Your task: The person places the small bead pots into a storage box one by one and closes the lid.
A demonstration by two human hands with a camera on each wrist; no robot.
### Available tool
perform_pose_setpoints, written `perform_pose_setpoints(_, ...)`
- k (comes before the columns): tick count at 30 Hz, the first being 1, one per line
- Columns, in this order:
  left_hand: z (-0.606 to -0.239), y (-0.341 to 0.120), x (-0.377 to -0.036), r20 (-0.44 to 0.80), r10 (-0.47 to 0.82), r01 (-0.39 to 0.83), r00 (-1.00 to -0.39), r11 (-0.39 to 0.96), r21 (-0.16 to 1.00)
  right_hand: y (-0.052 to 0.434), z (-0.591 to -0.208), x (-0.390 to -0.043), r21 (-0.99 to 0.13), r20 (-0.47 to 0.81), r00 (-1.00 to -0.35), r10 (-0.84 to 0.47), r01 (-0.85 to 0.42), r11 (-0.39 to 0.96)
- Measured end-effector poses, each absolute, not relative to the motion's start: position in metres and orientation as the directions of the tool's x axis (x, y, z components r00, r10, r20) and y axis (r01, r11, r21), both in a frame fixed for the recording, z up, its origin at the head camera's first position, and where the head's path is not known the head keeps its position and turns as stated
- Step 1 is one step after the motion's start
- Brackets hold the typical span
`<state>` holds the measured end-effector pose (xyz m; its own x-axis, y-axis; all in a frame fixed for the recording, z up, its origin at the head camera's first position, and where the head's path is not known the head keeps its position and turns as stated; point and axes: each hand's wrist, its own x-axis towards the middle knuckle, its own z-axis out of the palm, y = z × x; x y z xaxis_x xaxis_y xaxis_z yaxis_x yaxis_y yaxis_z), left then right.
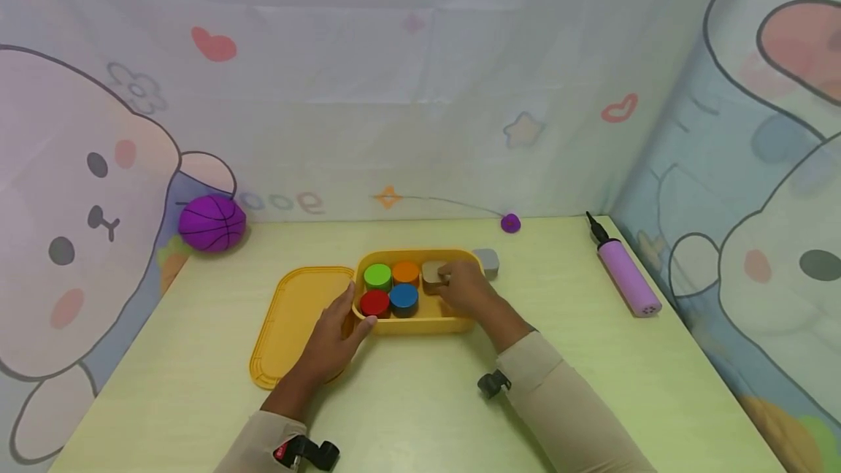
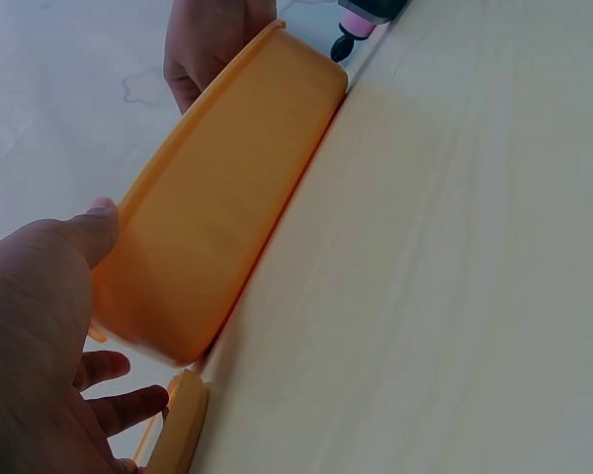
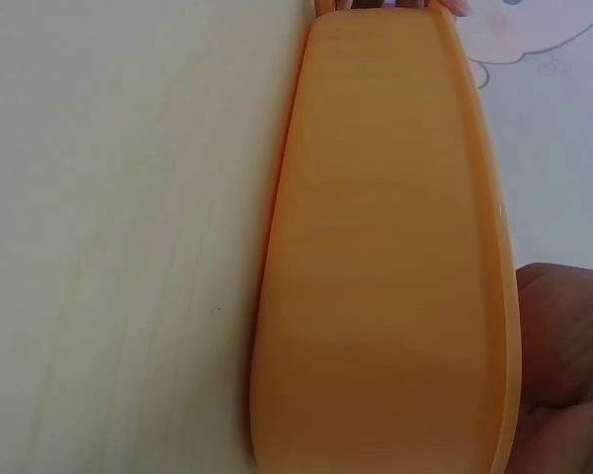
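Note:
A yellow plastic box (image 1: 420, 326) stands on the table, its outer wall filling much of the right wrist view. My left hand (image 1: 328, 341) holds its left end, the thumb at the front rim and fingers along the left side. Inside, my right hand (image 1: 466, 289) pinches a beige-grey block (image 1: 431, 273) near the back wall; its fingertips are partly hidden. Left of that block sit a green cylinder (image 1: 377, 277), an orange cylinder (image 1: 405, 273), a red cylinder (image 1: 375, 304) and a blue cylinder (image 1: 404, 301). In the left wrist view the box's side wall (image 2: 208, 197) shows beside my thumb.
A flat yellow lid (image 1: 292, 312) lies left of the box, partly under my left hand. Another grey block (image 1: 488, 261) is just behind the box's right end. Farther off are a purple ball (image 1: 212, 222), a small purple object (image 1: 510, 222) and a pink hand pump (image 1: 627, 276).

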<state>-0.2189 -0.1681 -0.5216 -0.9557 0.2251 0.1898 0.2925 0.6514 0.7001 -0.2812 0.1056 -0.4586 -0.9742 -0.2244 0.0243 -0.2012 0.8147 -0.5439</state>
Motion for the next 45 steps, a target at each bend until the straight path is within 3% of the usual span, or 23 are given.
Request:
perform_pose_setpoints(14,-0.521,-0.169,-0.218,0.185,0.224,0.288,-0.957,0.642,0.711,0.111,-0.461,-0.283,-0.503,0.010,-0.956,-0.292,-0.257,0.825)
perform_pose_setpoints(19,-0.521,-0.169,-0.218,0.194,0.224,0.295,-0.955,0.642,0.708,0.120,-0.450,-0.275,-0.599,-0.039,-0.969,-0.242,-0.171,0.783)
perform_pose_setpoints(24,-0.521,-0.169,-0.218,0.198,0.222,0.296,-0.955,0.640,0.709,0.135,-0.445,-0.269,-0.693,0.057,-0.962,-0.267,-0.231,0.683)
perform_pose_setpoints(38,-0.523,-0.169,-0.219,0.185,0.221,0.286,-0.958,0.643,0.711,0.188,-0.451,-0.263,-0.788,0.273,-0.929,-0.249,-0.365,0.495)
perform_pose_setpoints(45,-0.524,-0.170,-0.220,0.198,0.221,0.295,-0.955,0.645,0.705,0.215,-0.462,-0.268,-0.820,0.314,-0.923,-0.224,-0.382,0.425)
